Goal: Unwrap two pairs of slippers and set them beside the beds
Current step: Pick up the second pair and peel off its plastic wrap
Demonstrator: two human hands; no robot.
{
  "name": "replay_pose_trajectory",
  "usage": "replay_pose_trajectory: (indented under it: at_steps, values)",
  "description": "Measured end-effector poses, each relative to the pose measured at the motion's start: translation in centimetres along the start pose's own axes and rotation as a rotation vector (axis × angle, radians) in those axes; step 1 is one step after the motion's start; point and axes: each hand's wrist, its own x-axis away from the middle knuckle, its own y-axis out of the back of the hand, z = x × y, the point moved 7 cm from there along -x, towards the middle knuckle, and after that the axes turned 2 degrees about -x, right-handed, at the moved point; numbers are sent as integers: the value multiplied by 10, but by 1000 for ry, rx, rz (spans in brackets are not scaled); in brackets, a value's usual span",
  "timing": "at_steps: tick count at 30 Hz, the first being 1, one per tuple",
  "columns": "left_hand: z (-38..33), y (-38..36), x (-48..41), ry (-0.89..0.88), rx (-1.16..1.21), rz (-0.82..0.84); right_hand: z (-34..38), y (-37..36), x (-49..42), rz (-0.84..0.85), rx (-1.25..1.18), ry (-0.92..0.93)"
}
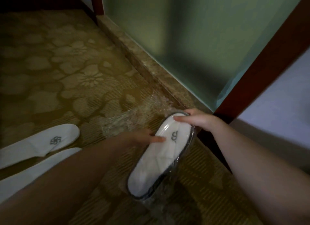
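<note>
A wrapped pair of white slippers [161, 159] in clear plastic, with a dark logo on top, is held tilted above the carpet at lower centre. My right hand [199, 120] grips its far toe end, thumb on top. My left hand [147, 137] holds its left side, fingers pressed on the plastic. An empty clear plastic wrapper [127, 117] lies crumpled on the carpet just beyond my left hand. An unwrapped white slipper [42, 144] with the same logo lies on the floor at the left, a second one [33, 171] beside it, partly hidden by my left forearm.
The floor is a gold floral carpet [67, 65]. A marble threshold [151, 70] runs diagonally below a frosted green glass panel [201, 40], framed by dark red wood [261, 60]. A pale wall [281, 99] stands at the right.
</note>
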Motion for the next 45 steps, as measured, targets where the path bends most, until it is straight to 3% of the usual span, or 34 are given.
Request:
replay_pose_trajectory:
  at_steps: [3,8,12,16,22,27,35,45]
  values:
    - [-7,36,21,-62,181,-143,48,-4,6,-32,-72,128]
    - [-5,90,67,-42,197,-336,101,-11,14,-170,-136,258]
    - [11,140,106,-50,245,-636,135,-11,22,-304,-305,366]
    - [41,167,135,-2,366,-741,164,-21,32,-315,-309,521]
    - [57,179,152,-53,466,-739,191,-30,60,-431,29,754]
    - [53,181,158,-6,484,-703,195,-29,76,-557,164,891]
    - [46,162,150,37,503,-473,203,-36,92,-626,387,980]
    - [52,162,152,42,443,-452,211,-46,94,-658,484,1077]
